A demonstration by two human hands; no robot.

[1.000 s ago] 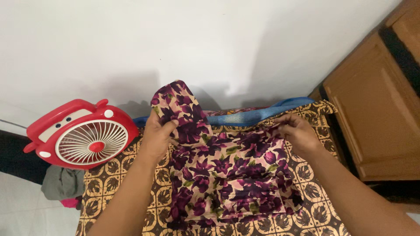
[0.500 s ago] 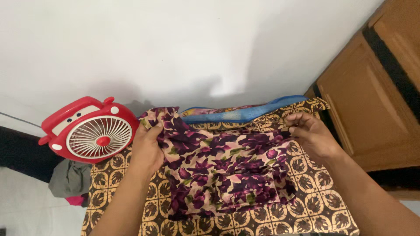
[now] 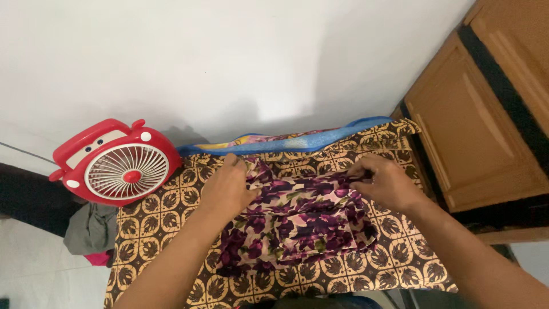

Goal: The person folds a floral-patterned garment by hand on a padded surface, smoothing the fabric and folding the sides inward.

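Observation:
A purple floral cloth (image 3: 297,223) lies folded on a surface covered with a brown and tan leaf-patterned fabric (image 3: 160,229). My left hand (image 3: 229,187) pinches the cloth's far left corner and presses it down. At the far right corner my right hand (image 3: 384,182) grips a bunched edge of the same cloth. Both hands sit at the cloth's far edge, and its near part lies flat in layers.
A red toy-car-shaped fan (image 3: 114,166) stands at the left, by the white wall. A blue-edged mat (image 3: 320,136) runs along the far side. A brown wooden cabinet (image 3: 486,120) is at the right. Grey and pink clothes (image 3: 91,229) lie low left.
Both hands brought the cloth's raised upper part down and toward me, folding it over the rest. The left corner, held up before, now lies low on the surface.

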